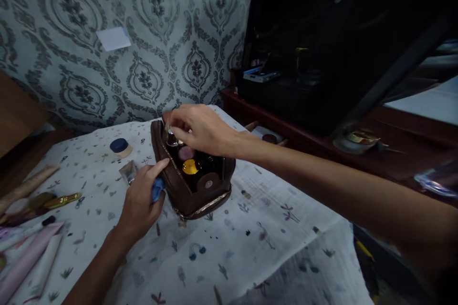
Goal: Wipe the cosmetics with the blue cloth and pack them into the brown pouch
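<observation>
A brown cosmetic bag (pixel 168 178) stands unzipped on the cloth-covered table, with a yellow round-topped item (pixel 191 167) and a pinkish round item (pixel 186 153) inside. My right hand (pixel 200 128) reaches over the bag's far end, its fingers closed around a small item with a shiny silver part (pixel 172 140); the fingers hide most of it. Crumpled blue cloth (pixel 157 189) is gripped in my left hand (pixel 141 195), whose index finger presses on the bag's zipped edge. Just beyond that hand lies a small clear tube or bottle (pixel 129 171).
A jar with a dark blue lid (pixel 119 147) stands left of the bag. Tubes (pixel 30 267), brushes and a gold item (pixel 62 200) lie along the left side. At right are a large black screen-like panel (pixel 304 47) and a reddish-brown wooden surface (pixel 400 152).
</observation>
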Demonstrator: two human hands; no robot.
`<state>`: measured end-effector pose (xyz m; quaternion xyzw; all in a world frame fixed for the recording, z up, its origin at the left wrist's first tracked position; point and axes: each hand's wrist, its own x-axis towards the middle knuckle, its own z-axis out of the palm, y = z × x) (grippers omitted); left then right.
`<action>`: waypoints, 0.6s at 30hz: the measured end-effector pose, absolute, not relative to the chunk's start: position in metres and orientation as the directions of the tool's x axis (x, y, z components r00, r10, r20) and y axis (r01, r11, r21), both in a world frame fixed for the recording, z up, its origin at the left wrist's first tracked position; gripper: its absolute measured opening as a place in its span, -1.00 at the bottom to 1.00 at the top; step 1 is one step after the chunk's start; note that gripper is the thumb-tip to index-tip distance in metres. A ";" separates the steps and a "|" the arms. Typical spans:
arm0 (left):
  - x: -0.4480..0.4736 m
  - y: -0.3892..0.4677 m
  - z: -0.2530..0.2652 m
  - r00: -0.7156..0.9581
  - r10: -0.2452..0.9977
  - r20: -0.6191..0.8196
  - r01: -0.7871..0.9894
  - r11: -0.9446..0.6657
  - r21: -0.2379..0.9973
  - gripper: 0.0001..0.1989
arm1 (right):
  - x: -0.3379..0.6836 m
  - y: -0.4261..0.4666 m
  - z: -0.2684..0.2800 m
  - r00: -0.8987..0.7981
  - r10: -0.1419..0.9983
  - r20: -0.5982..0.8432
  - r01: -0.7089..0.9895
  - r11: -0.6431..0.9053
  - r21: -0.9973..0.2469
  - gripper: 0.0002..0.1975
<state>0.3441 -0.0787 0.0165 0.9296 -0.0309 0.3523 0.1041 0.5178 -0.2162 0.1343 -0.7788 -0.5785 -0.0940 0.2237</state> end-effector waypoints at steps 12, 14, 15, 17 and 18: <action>0.343 -0.076 0.016 0.743 0.003 0.669 -0.157 -0.971 0.178 -0.32 | 0.511 -0.292 0.082 -0.091 0.957 0.276 0.996 0.085 0.033 -0.62; 0.344 -0.076 0.016 0.744 0.001 0.668 -0.162 -0.970 0.181 -0.32 | 0.512 -0.294 0.079 -0.085 0.951 0.296 0.996 0.082 0.023 -0.60; 0.345 -0.076 0.017 0.744 0.000 0.668 -0.163 -0.970 0.182 -0.31 | 0.512 -0.294 0.078 -0.082 0.949 0.305 0.997 0.081 0.015 -0.59; 0.345 -0.076 0.018 0.751 0.005 0.661 -0.156 -0.970 0.184 -0.31 | 0.511 -0.294 0.075 -0.071 0.942 0.327 0.997 0.077 -0.007 -0.59; 0.345 -0.076 0.018 0.758 0.009 0.652 -0.149 -0.971 0.186 -0.31 | 0.511 -0.293 0.074 -0.067 0.938 0.341 0.997 0.079 -0.020 -0.59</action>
